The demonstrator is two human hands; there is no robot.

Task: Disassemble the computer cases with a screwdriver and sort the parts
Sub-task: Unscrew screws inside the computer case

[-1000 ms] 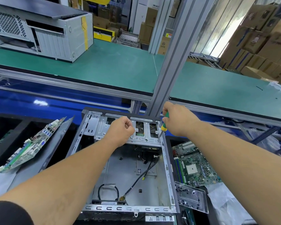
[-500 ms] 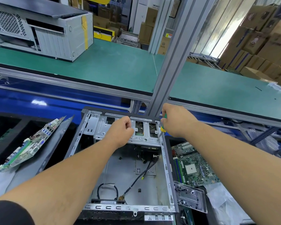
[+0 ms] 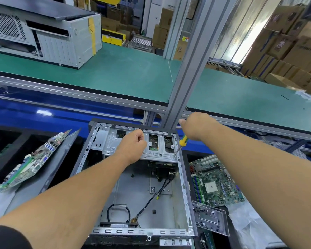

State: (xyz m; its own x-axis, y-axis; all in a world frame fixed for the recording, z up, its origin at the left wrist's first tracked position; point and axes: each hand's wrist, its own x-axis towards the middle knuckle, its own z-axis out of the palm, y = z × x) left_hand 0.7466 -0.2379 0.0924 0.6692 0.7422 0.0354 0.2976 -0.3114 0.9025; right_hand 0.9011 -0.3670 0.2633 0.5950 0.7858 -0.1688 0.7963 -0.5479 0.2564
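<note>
The right hand (image 3: 198,125) has its fingers curled round the top of a yellow-and-green-handled screwdriver (image 3: 182,141), thumb up at the far side; the steel shaft slants down and left, its tip meeting the near right corner of the silver metal drive cage (image 3: 154,146). The left hand (image 3: 133,146) is closed in a fist on the middle of that cage, its fingers curled under; what they grip, if anything, cannot be told. The cage sits across the far end of the open grey steel computer case (image 3: 142,193), which lies on its side directly below the person, between both forearms. Inside, black cables (image 3: 162,186) run over the bare floor panel towards the near edge.

Just right of the case lies a green motherboard (image 3: 214,182) with blue and black memory slots; no print on it can be read. Nearer, touching its edge, is a clear plastic tray (image 3: 211,219) holding small dark screws. To the left, another green circuit board (image 3: 27,164) with blue ports leans tilted on a dark grey panel (image 3: 48,168). Beyond, on the green conveyor belt (image 3: 129,74), stands a grey perforated computer case (image 3: 43,38) with a strip of yellow tape. Brown cardboard boxes (image 3: 291,51) are stacked at far right; one by the aluminium post (image 3: 192,56) bears a yellow and red warning label too small to read
</note>
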